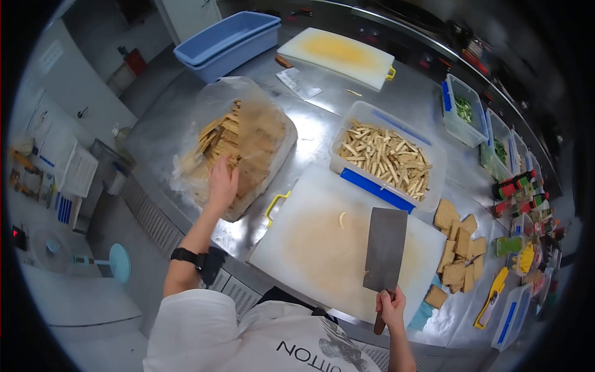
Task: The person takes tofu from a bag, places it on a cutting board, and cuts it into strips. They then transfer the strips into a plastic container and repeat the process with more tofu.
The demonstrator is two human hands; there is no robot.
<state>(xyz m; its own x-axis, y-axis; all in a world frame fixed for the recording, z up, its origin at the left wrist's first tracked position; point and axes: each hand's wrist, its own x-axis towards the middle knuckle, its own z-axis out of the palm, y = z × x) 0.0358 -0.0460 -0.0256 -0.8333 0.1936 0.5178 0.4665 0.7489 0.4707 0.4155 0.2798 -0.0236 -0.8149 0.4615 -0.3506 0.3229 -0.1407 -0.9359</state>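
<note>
My left hand [223,181] reaches into a clear plastic bag [263,136] at the left. Its fingers are stretched out against stacked brown dried tofu slices [223,139], with the fingertips partly hidden. In my right hand [390,307] is the wooden handle of a cleaver [385,248], whose broad blade lies over the right part of a white cutting board [310,204]. A single pale strip [342,219] rests on the stained board. Behind the board stands a clear plastic box [359,115] full of cut tofu strips [384,158].
Loose brown tofu slabs [460,248] lie right of the board, near a yellow-handled tool [493,297]. Stacked blue tubs [226,46] and a second cutting board [341,54] sit at the back. Boxes of chopped greens [463,108] and bottles [514,186] line the right side.
</note>
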